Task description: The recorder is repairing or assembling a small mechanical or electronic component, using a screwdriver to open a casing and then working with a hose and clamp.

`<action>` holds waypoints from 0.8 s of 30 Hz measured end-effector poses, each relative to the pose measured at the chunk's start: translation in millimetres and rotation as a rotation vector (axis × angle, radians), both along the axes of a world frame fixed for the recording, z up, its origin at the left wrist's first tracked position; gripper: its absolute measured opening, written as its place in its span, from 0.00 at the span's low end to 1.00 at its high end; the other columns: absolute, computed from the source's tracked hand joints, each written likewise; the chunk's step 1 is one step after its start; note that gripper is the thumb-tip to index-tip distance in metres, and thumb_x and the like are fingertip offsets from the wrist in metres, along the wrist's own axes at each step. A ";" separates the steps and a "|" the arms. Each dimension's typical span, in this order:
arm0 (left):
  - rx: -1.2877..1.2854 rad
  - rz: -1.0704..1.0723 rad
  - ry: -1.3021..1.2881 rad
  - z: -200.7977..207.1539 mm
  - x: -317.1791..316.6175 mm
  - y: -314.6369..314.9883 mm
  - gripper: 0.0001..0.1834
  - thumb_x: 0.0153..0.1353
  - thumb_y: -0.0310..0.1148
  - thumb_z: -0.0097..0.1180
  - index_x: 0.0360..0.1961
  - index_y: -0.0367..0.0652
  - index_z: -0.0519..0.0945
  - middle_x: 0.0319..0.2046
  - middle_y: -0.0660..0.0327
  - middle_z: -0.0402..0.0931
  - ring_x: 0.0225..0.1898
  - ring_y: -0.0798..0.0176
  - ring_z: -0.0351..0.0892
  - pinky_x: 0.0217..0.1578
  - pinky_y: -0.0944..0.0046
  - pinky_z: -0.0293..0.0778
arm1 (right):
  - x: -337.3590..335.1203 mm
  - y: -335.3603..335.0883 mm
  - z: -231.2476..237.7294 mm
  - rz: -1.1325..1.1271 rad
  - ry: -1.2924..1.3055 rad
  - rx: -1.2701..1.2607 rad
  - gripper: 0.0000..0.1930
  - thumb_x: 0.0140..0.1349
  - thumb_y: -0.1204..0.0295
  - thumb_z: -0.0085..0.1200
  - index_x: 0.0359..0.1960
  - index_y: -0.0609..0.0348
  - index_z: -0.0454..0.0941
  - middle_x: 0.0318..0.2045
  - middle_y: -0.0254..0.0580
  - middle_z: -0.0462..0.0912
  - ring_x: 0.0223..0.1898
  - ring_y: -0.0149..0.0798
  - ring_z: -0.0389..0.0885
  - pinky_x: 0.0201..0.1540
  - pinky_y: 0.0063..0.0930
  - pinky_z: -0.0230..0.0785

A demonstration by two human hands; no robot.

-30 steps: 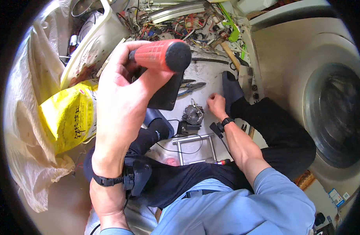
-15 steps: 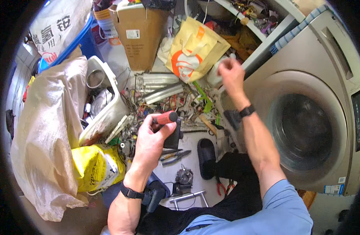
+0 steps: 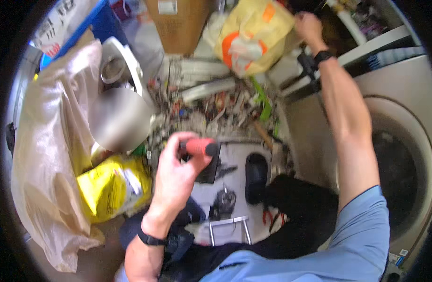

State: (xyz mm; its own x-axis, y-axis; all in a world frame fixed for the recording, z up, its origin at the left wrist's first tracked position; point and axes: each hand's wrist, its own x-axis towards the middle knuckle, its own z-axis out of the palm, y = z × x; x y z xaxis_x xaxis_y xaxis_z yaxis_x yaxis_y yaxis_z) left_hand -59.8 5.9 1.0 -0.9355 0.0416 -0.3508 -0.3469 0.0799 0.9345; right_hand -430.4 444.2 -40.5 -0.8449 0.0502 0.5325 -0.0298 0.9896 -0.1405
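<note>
My left hand (image 3: 171,171) is closed around the red handle (image 3: 197,146) of a tool with a black end. A dark flat piece (image 3: 207,171) shows just beneath that hand; whether it belongs to the tool I cannot tell. My right arm is stretched out to the far right. There my right hand (image 3: 310,30) is beside the upper edge of a yellow paper bag (image 3: 277,26), its fingers blurred and partly hidden. On the floor below the left hand lie dark pliers (image 3: 226,172) and a round metal motor-like part (image 3: 224,201).
Mixed small scrap (image 3: 220,103) and metal strips (image 3: 209,89) cover the floor ahead. A white bin (image 3: 140,77) and yellow sack (image 3: 96,188) stand left, a cardboard box (image 3: 178,28) behind. The washing machine (image 3: 314,122) and shelf (image 3: 380,44) border the right.
My right hand has moved farther out and to the right, toward the shelf beside the yellow bag. The left hand still holds the red handle. The whole view has shifted.
</note>
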 end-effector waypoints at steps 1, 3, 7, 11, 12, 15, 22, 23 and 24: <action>0.032 -0.011 0.008 7.8 -4.0 5.5 0.21 0.60 0.24 0.71 0.53 0.39 0.78 0.41 0.65 0.81 0.43 0.72 0.78 0.49 0.68 0.75 | -3.7 28.5 13.2 0.090 0.033 0.061 0.18 0.68 0.54 0.56 0.45 0.54 0.88 0.40 0.57 0.88 0.44 0.64 0.86 0.47 0.54 0.80; 0.000 0.026 -0.090 4.0 1.7 -13.4 0.21 0.61 0.25 0.71 0.54 0.39 0.79 0.42 0.66 0.82 0.44 0.73 0.78 0.49 0.69 0.75 | 37.0 -61.6 -17.2 0.075 0.180 -0.154 0.11 0.65 0.64 0.57 0.40 0.58 0.86 0.37 0.53 0.88 0.41 0.59 0.87 0.47 0.48 0.79; 0.152 0.080 -0.081 -0.1 0.3 -5.3 0.19 0.62 0.26 0.70 0.53 0.40 0.80 0.42 0.65 0.84 0.43 0.73 0.80 0.49 0.69 0.76 | 112.9 -60.7 -29.9 0.220 0.221 -0.022 0.15 0.68 0.59 0.60 0.46 0.56 0.86 0.39 0.56 0.89 0.42 0.63 0.87 0.46 0.49 0.81; 0.231 0.131 -0.095 -3.2 8.8 -13.5 0.19 0.63 0.30 0.71 0.53 0.39 0.81 0.40 0.65 0.83 0.42 0.74 0.80 0.47 0.70 0.77 | 250.2 -145.9 -155.8 0.630 -0.454 -0.262 0.11 0.64 0.68 0.59 0.44 0.58 0.84 0.38 0.56 0.85 0.43 0.61 0.84 0.48 0.53 0.77; 0.251 0.118 -0.093 -3.5 10.4 -10.7 0.19 0.63 0.30 0.71 0.53 0.39 0.81 0.41 0.64 0.83 0.42 0.74 0.80 0.47 0.71 0.77 | 275.7 -142.1 -201.4 0.633 -0.766 -0.059 0.11 0.64 0.68 0.59 0.43 0.60 0.85 0.39 0.58 0.86 0.45 0.60 0.85 0.49 0.53 0.78; 0.297 0.095 -0.089 1.5 11.9 -4.0 0.20 0.63 0.30 0.71 0.53 0.39 0.80 0.41 0.64 0.83 0.42 0.74 0.81 0.47 0.71 0.78 | 369.2 -122.8 -306.4 0.356 -1.017 -0.188 0.10 0.58 0.69 0.59 0.36 0.60 0.88 0.35 0.60 0.87 0.42 0.64 0.85 0.48 0.54 0.78; 0.184 0.106 -0.078 2.2 20.1 -23.4 0.20 0.63 0.27 0.71 0.54 0.39 0.80 0.44 0.64 0.84 0.44 0.74 0.80 0.51 0.69 0.77 | 441.3 -203.6 -347.9 0.196 -1.061 -0.197 0.11 0.60 0.69 0.57 0.37 0.62 0.88 0.37 0.60 0.88 0.40 0.65 0.87 0.46 0.56 0.80; 0.191 0.100 -0.071 1.1 18.9 -23.3 0.20 0.63 0.27 0.71 0.54 0.39 0.80 0.44 0.64 0.84 0.44 0.74 0.80 0.51 0.69 0.77 | 436.7 -204.3 -353.5 0.188 -1.054 -0.193 0.11 0.60 0.69 0.57 0.37 0.62 0.88 0.37 0.60 0.88 0.40 0.65 0.87 0.46 0.56 0.80; 0.129 0.086 -0.045 -1.1 19.0 -22.7 0.20 0.64 0.30 0.70 0.55 0.39 0.80 0.43 0.63 0.83 0.42 0.71 0.82 0.46 0.67 0.79 | 434.8 -199.3 -361.1 0.207 -1.059 -0.093 0.11 0.60 0.70 0.56 0.37 0.62 0.88 0.37 0.59 0.88 0.40 0.62 0.88 0.45 0.55 0.81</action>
